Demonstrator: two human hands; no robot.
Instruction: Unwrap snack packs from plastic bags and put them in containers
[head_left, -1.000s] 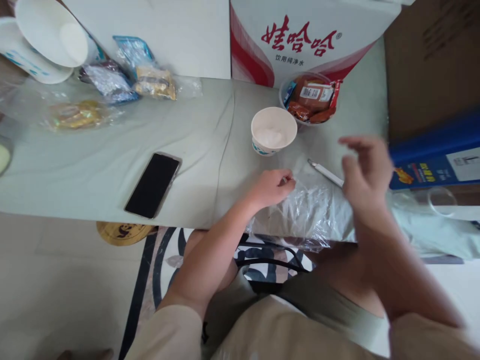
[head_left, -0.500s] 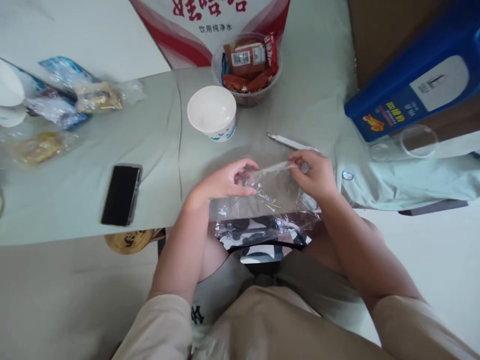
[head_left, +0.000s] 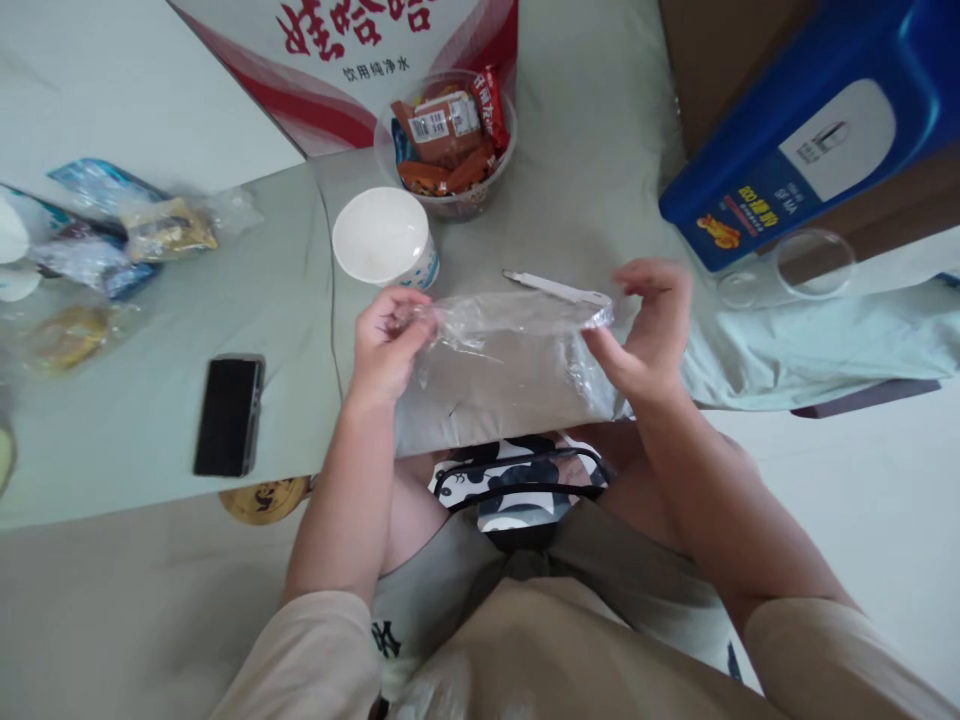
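Note:
A crumpled clear plastic bag [head_left: 510, 312] is stretched between my hands at the table's near edge. My left hand [head_left: 386, 340] pinches its left end between thumb and fingers. At the other end, my right hand [head_left: 649, 330] has its thumb and fingers spread apart; the thumb lies against or just beside the bag, I cannot tell which. The fingertips of that hand are slightly blurred. Just beyond the bag lies a slim white pen-like cutter [head_left: 555, 288]. A white paper cup [head_left: 384, 238] stands behind my left hand.
A clear tub [head_left: 504, 165] of wrapped snacks stands by a red-and-white carton [head_left: 360, 100]. To the left are a phone [head_left: 229, 415] and several snack packets [head_left: 169, 230]. A blue container [head_left: 780, 170] and a clear plastic cup [head_left: 814, 265] lie to the right.
My hands have moved apart, drawing the bag out sideways. The left hand has closed on its left end, while the right hand's fingers have spread. The view has shifted somewhat.

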